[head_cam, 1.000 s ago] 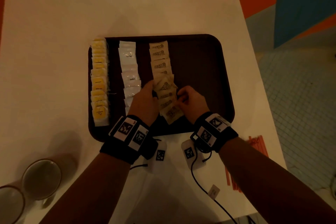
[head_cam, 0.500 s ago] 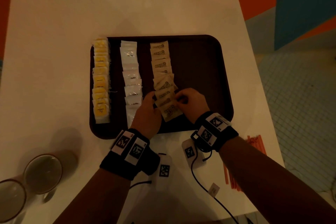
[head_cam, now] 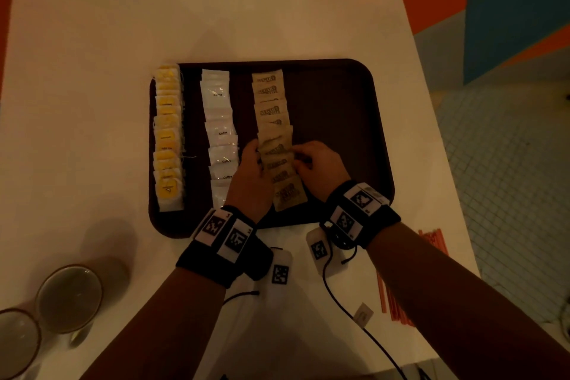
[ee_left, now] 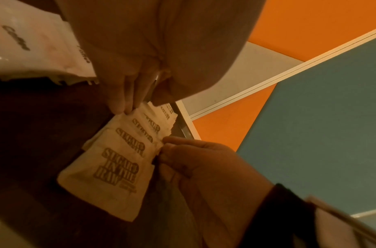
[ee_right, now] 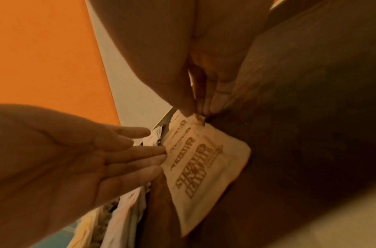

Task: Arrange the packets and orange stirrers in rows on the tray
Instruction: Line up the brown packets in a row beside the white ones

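On the dark brown tray (head_cam: 339,102) lie three rows: yellow packets (head_cam: 168,133) at the left, white coffee packets (head_cam: 220,133), and brown sugar packets (head_cam: 274,139). My left hand (head_cam: 254,151) presses straight fingers against the left edge of the brown row (ee_right: 203,159). From the other side, my right hand (head_cam: 297,159) meets the row's right edge, where its thumb and curled fingers (ee_right: 216,100) pinch a brown packet's corner (ee_left: 159,146). The orange stirrers (head_cam: 433,241) lie on the table right of the tray, partly hidden under my right forearm.
Two cups (head_cam: 69,298) (head_cam: 15,339) stand at the near left of the white table (head_cam: 216,15). The tray's right half is bare. Tagged sensor pods and cables (head_cam: 319,251) hang from my wrists just in front of the tray.
The skewed near end of the brown row now lies straighter. My left hand drew back toward me, then slid forward along the row; the right hand stayed at the right edge.
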{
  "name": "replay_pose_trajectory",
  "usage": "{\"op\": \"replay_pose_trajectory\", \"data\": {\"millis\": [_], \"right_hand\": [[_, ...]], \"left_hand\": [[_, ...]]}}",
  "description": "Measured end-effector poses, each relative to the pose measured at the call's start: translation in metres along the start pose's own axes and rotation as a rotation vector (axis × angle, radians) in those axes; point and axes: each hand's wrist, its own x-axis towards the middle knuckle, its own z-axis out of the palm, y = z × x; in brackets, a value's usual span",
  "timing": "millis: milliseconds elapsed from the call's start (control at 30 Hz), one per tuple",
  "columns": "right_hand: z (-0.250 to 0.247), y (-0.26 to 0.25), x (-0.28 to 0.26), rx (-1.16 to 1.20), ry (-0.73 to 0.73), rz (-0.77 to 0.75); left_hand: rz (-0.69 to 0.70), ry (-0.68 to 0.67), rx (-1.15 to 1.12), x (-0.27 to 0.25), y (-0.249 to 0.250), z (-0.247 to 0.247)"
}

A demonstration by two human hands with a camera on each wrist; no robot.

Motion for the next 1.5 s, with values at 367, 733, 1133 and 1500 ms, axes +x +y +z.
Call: {"op": "replay_pose_trajectory", "data": {"millis": [367, 733, 1133, 1500], "right_hand": [[-0.001, 0.004, -0.002, 0.100, 0.038, -0.019], [0.010, -0.002, 0.000, 0.110, -0.001, -0.025], [0.002, 0.010, -0.015, 0.089, 0.052, 0.091], [0.007, 0.004, -0.030, 0.164, 0.064, 0.064]], "left_hand": [[0.106, -0.006, 0.151, 0.009, 0.010, -0.006], [0.075, -0.030, 0.106, 0.009, 0.007, -0.001], [-0.067, -0.033, 0.101, -0.002, 0.007, -0.006], [-0.049, -0.049, 0.013, -0.017, 0.010, -0.001]]}}
